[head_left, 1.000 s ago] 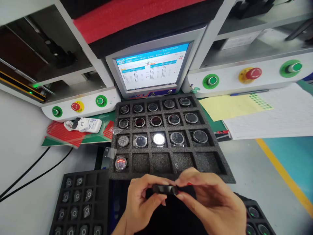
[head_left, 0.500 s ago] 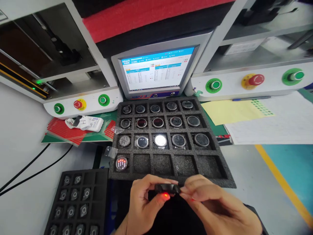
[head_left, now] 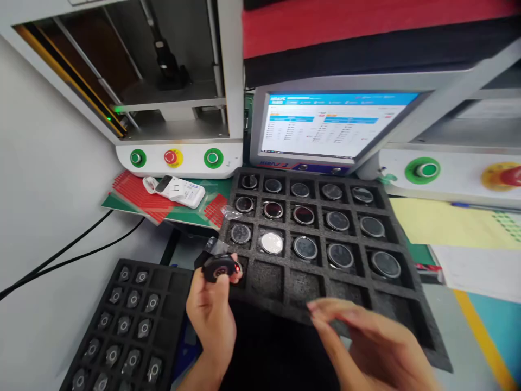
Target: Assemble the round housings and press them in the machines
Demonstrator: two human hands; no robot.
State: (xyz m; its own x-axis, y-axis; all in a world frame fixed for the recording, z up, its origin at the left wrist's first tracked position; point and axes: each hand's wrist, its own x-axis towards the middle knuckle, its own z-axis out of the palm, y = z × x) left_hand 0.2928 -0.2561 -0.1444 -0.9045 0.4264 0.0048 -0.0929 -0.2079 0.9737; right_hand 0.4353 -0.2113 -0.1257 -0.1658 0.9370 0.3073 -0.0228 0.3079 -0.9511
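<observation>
My left hand (head_left: 212, 317) grips a black round watch (head_left: 215, 265), thumb on the face turned toward me. A small red light glows at the right side of its case. The watch is over the front left corner of the large foam tray (head_left: 280, 300), hiding part of that compartment. Off to the right, my right hand (head_left: 364, 336) is at the tray's front edge, apart from the watch. Its thumb and index fingertips are pressed together; anything between them is too small to make out. Several round watches (head_left: 305, 247) sit in the tray's back three rows, one with a bright white face (head_left: 272, 243).
A second foam tray (head_left: 166, 309) with several small dark pieces lies low on the left. Behind stand a monitor (head_left: 325, 125) and a machine with buttons (head_left: 179, 157). A white device (head_left: 183, 191) lies by red sticker sheets (head_left: 140, 198); yellow paper (head_left: 439, 222) is right.
My hands have come apart: the left has carried the watch left and up over the tray corner, and the right has let go of it. The view has swung left.
</observation>
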